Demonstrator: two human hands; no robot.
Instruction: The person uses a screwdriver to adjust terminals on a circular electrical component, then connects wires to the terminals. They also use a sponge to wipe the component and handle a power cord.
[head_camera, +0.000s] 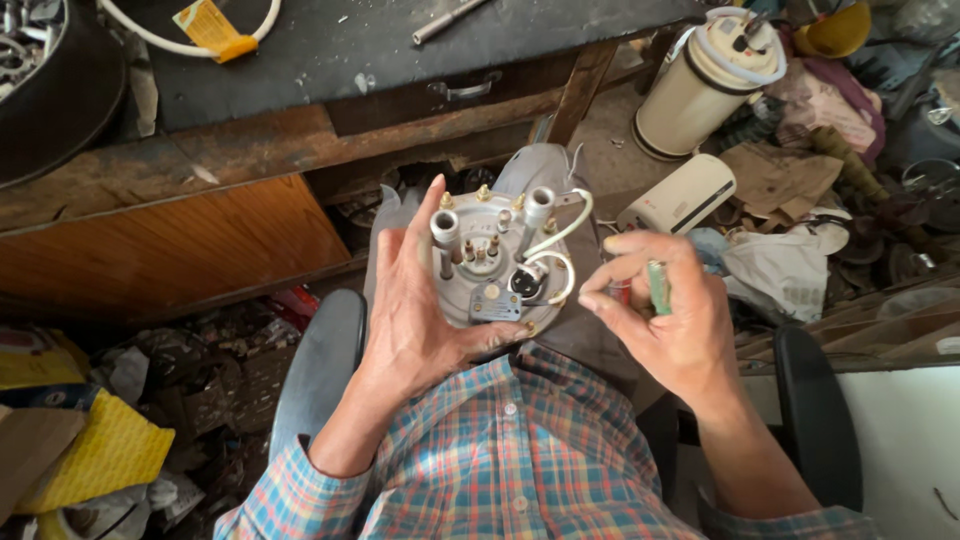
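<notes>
1. The left hand (415, 310) is spread wide, palm and fingers cupped behind a round grey metal heating base (492, 262), with the thumb hooked under its lower edge.
2. The base is held up in front of the person's chest, above the lap, its underside facing up; brass terminals, two short grey tubes and looping white wires (560, 245) show on it.
3. The right hand (665, 310) is just beside the base, on its right, fingers curled and closed around a small green-handled tool (659, 287); I cannot tell whether the fingertips touch the base.
4. A wooden workbench (250, 150) stands ahead.
5. A cream cylindrical appliance (700, 95) stands on the cluttered floor to the right.
</notes>
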